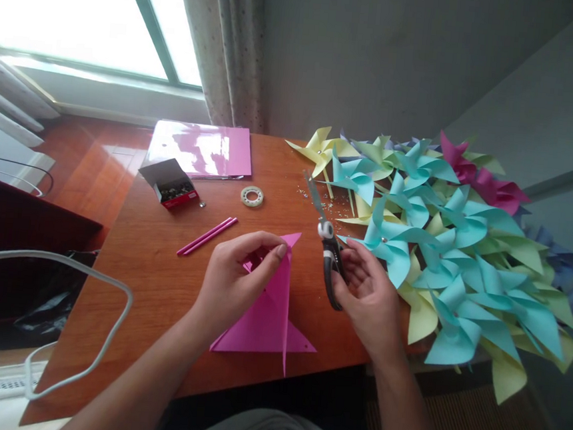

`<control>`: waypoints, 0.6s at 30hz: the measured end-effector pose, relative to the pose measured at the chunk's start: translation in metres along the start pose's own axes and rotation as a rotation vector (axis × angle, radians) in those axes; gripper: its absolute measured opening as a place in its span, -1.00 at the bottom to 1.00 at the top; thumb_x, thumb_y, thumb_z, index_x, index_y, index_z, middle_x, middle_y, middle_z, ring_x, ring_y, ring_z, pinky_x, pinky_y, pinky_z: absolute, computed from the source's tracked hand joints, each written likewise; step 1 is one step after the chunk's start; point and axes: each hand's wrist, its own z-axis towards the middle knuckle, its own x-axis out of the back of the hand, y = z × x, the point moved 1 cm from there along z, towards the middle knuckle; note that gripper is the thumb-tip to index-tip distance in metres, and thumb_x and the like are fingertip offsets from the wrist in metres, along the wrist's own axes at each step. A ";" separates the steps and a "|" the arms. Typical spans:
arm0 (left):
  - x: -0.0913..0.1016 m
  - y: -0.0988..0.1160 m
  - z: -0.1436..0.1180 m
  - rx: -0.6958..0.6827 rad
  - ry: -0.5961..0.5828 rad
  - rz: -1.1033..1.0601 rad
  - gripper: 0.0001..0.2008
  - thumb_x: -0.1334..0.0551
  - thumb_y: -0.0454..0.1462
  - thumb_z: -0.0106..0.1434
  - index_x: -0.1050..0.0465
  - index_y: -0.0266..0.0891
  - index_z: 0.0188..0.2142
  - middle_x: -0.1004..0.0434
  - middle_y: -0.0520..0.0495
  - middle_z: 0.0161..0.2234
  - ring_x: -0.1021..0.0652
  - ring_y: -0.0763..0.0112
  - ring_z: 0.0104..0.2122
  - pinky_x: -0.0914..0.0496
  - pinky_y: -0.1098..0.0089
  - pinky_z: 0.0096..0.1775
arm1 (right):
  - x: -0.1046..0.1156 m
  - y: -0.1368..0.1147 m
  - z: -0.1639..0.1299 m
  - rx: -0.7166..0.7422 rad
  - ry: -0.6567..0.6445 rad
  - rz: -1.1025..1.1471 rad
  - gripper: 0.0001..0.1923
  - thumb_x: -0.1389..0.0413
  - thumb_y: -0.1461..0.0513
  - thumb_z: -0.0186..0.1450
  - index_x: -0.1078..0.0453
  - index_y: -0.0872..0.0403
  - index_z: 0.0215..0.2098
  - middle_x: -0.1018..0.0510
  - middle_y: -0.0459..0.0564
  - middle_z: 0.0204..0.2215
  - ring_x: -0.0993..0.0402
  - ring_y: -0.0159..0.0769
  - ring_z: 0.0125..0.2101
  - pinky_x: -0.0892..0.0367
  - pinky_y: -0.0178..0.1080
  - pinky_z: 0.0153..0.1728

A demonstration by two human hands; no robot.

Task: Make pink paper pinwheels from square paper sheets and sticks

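My left hand (235,274) pinches the upper part of a pink folded paper (267,317) that rests on the wooden table (152,257); the paper has a raised crease down its middle. My right hand (367,296) grips the black handles of a pair of scissors (325,235), blades closed and pointing away toward the far side of the table. The scissors sit just to the right of the pink paper, apart from it.
A big heap of paper pinwheels (443,255) in blue, yellow, green and magenta covers the table's right side. Two pink sticks (207,235), a tape roll (252,196), an open box of pins (169,183) and a pink sheet stack (199,148) lie beyond. A white cable (98,352) loops at left.
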 end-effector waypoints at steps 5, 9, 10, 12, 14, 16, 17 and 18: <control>0.001 0.002 0.000 -0.016 0.003 0.006 -0.86 -0.27 -0.26 0.33 -0.57 -0.24 -0.33 -0.61 -0.04 -0.40 -0.54 0.39 -0.40 -0.38 0.43 -0.37 | 0.009 0.001 -0.005 -0.136 -0.234 0.275 -0.42 -0.38 0.22 0.16 -0.42 -0.12 0.13 -0.56 -0.01 -0.05 -0.56 -0.21 -0.07 -0.55 -0.20 -0.07; 0.001 0.003 -0.001 -0.024 0.005 0.004 -0.87 -0.28 -0.27 0.33 -0.57 -0.24 -0.33 -0.61 -0.03 -0.40 -0.53 0.39 -0.41 -0.38 0.42 -0.37 | 0.014 -0.001 -0.003 -0.051 -0.297 0.166 -0.41 -0.40 0.23 0.14 -0.45 -0.19 0.13 -0.51 -0.05 -0.01 -0.52 -0.23 -0.10 -0.51 -0.22 -0.08; 0.001 0.003 -0.001 -0.025 0.005 0.000 -0.88 -0.28 -0.27 0.32 -0.58 -0.24 -0.32 -0.61 -0.03 -0.40 -0.53 0.39 -0.41 -0.39 0.42 -0.37 | 0.015 -0.002 -0.002 -0.023 -0.297 0.114 -0.41 -0.39 0.22 0.15 -0.45 -0.19 0.14 -0.50 -0.05 -0.02 -0.51 -0.23 -0.10 -0.50 -0.20 -0.07; 0.001 0.002 -0.001 -0.030 0.006 -0.009 -0.88 -0.28 -0.27 0.32 -0.60 -0.23 -0.29 -0.60 -0.02 -0.41 -0.53 0.39 -0.41 -0.39 0.42 -0.38 | 0.017 -0.006 -0.002 0.024 -0.300 -0.003 -0.43 -0.38 0.20 0.17 -0.45 -0.16 0.14 -0.50 -0.03 -0.06 -0.51 -0.20 -0.11 -0.49 -0.18 -0.06; 0.000 0.002 -0.001 -0.040 0.002 -0.017 -0.88 -0.28 -0.27 0.32 -0.62 -0.22 -0.26 -0.58 -0.01 -0.43 -0.54 0.38 -0.41 -0.39 0.42 -0.38 | 0.018 -0.010 -0.003 0.072 -0.309 -0.116 -0.42 -0.38 0.20 0.17 -0.45 -0.13 0.15 -0.51 -0.03 -0.10 -0.52 -0.20 -0.14 -0.49 -0.19 -0.08; 0.000 0.001 -0.002 -0.054 -0.008 -0.023 -0.87 -0.27 -0.28 0.32 -0.63 -0.21 -0.25 -0.58 -0.01 -0.43 -0.55 0.38 -0.41 -0.40 0.42 -0.37 | 0.020 -0.015 -0.004 0.126 -0.307 -0.201 -0.42 -0.37 0.21 0.18 -0.44 -0.11 0.16 -0.51 -0.04 -0.12 -0.52 -0.23 -0.17 -0.49 -0.22 -0.11; 0.000 0.001 -0.002 -0.062 -0.012 -0.025 -0.87 -0.27 -0.29 0.32 -0.63 -0.20 -0.24 -0.59 -0.02 -0.42 -0.55 0.37 -0.40 -0.41 0.42 -0.37 | 0.020 -0.017 -0.004 0.149 -0.302 -0.231 -0.43 -0.36 0.21 0.19 -0.44 -0.11 0.16 -0.51 -0.04 -0.13 -0.52 -0.24 -0.17 -0.48 -0.23 -0.11; 0.000 0.000 -0.002 -0.068 -0.015 -0.026 -0.87 -0.26 -0.31 0.32 -0.63 -0.20 -0.24 -0.60 -0.02 -0.40 -0.56 0.37 -0.40 -0.41 0.42 -0.36 | 0.021 -0.019 -0.004 0.166 -0.297 -0.253 -0.44 -0.36 0.22 0.20 -0.44 -0.10 0.16 -0.51 -0.04 -0.13 -0.52 -0.24 -0.17 -0.48 -0.23 -0.11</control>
